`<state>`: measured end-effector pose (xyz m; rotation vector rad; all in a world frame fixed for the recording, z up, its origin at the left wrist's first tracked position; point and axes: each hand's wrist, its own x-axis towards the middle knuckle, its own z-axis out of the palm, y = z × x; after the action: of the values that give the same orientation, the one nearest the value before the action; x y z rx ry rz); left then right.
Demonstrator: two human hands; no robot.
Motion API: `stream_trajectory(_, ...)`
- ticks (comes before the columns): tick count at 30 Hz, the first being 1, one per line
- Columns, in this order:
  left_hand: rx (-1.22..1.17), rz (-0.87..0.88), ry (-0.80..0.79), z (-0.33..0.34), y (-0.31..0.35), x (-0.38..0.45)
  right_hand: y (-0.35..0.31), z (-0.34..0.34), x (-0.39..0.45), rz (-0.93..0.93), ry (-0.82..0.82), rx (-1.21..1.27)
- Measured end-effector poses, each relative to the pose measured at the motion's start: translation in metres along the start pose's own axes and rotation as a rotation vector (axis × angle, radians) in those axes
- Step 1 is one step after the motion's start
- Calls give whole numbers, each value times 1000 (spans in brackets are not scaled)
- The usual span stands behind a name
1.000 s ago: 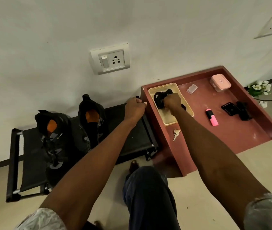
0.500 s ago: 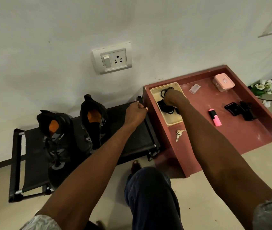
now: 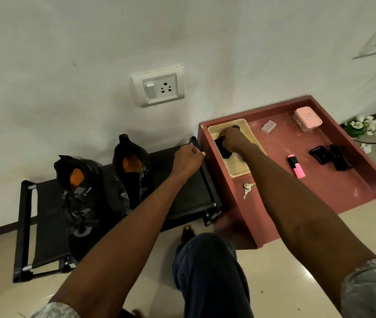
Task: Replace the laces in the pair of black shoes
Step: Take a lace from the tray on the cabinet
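Two black shoes with orange insoles stand on a low black rack: the left shoe (image 3: 79,193) is laced, the right shoe (image 3: 132,171) stands beside it against the wall. My right hand (image 3: 230,141) reaches into a cream tray (image 3: 239,167) on the red table and grips a bundle of black laces (image 3: 222,149). My left hand (image 3: 188,158) has its fingers curled around the right end bar of the rack (image 3: 196,143), close to the table's left edge.
The red rimmed table (image 3: 320,191) carries keys (image 3: 246,189), a pink highlighter (image 3: 296,166), a black clip object (image 3: 330,154), a pink box (image 3: 306,118) and a small clear piece (image 3: 268,127). A wall socket (image 3: 158,88) is above. My knee (image 3: 207,260) is in front.
My right hand has shifted slightly back and left inside the tray, over the black laces. My left hand stays on the rack end. The view has drifted a little.
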<state>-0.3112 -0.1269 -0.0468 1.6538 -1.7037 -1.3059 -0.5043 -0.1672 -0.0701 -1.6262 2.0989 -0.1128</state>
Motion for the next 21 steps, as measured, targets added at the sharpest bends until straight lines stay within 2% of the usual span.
stream_trajectory(10,57,21,69,-7,7,0,-4,-17,-4,63,98,53)
stream_trajectory(16,70,48,74,-12,14,-9,-26,-11,-37,87,342,330)
stream_trajectory(21,48,91,149,-17,14,-34,-63,7,-85,-9,364,498)
